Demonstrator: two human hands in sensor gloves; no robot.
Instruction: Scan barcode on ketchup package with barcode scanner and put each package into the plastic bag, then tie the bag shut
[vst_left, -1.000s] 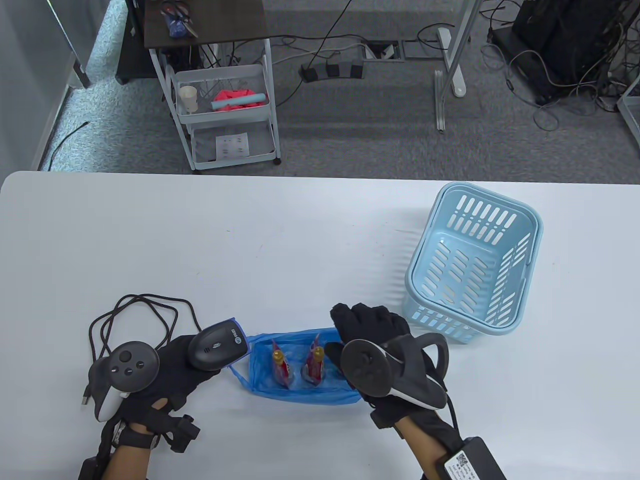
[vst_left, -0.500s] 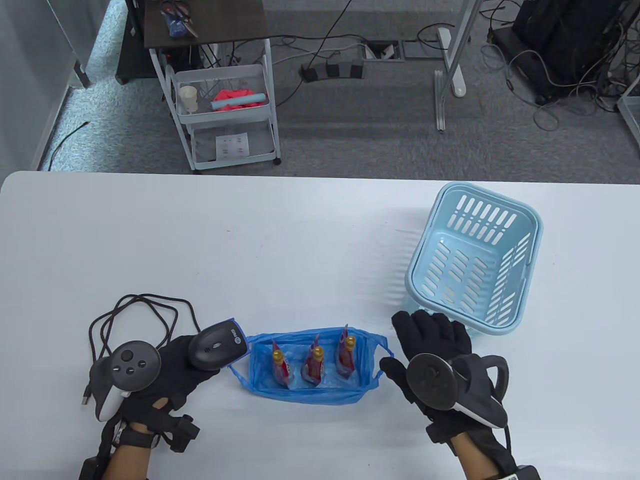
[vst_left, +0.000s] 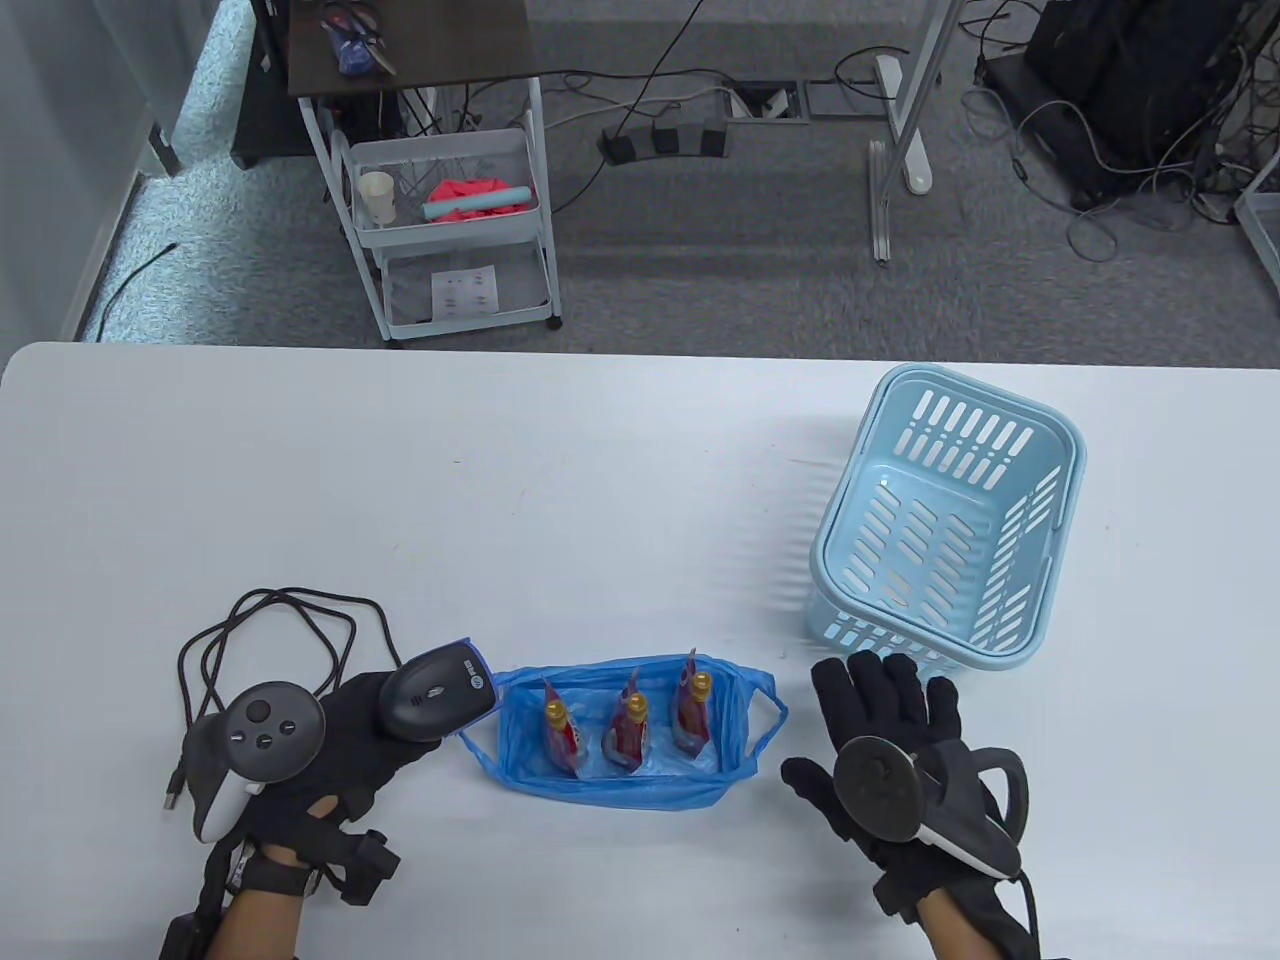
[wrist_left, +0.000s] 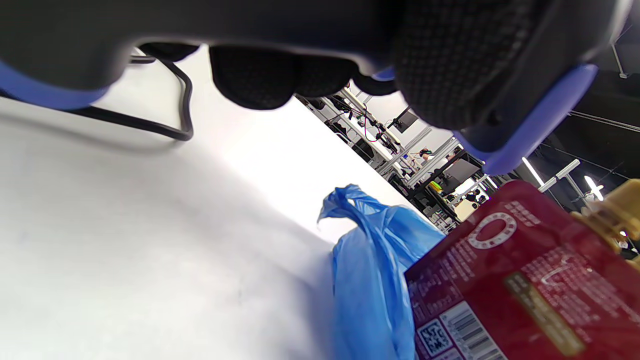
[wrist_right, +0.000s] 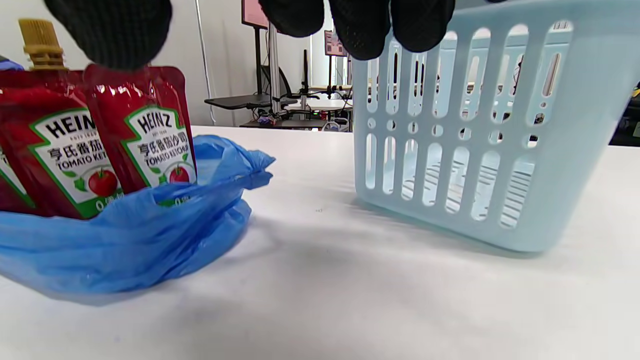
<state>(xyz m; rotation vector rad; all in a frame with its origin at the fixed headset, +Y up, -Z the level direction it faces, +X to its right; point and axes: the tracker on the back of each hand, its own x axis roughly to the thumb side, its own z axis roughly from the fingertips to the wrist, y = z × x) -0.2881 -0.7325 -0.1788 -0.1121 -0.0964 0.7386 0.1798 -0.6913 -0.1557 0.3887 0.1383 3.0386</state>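
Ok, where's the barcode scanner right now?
In the table view, the barcode scanner is near the front left of the table, gripped in the left hand, just left of the blue plastic bag.

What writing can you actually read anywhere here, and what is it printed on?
"HEINZ": front of each ketchup pouch in the blue bag.
"TOMATO KET...": below it, partly cut off; the Chinese line is too small to read.
Barcode scanner logo: too small.
Pouch back print and codes: blurred.

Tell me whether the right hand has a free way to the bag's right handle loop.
Probably yes. The right hand is open and holds nothing, and only bare table separates it from the blue bag's right handle loop.
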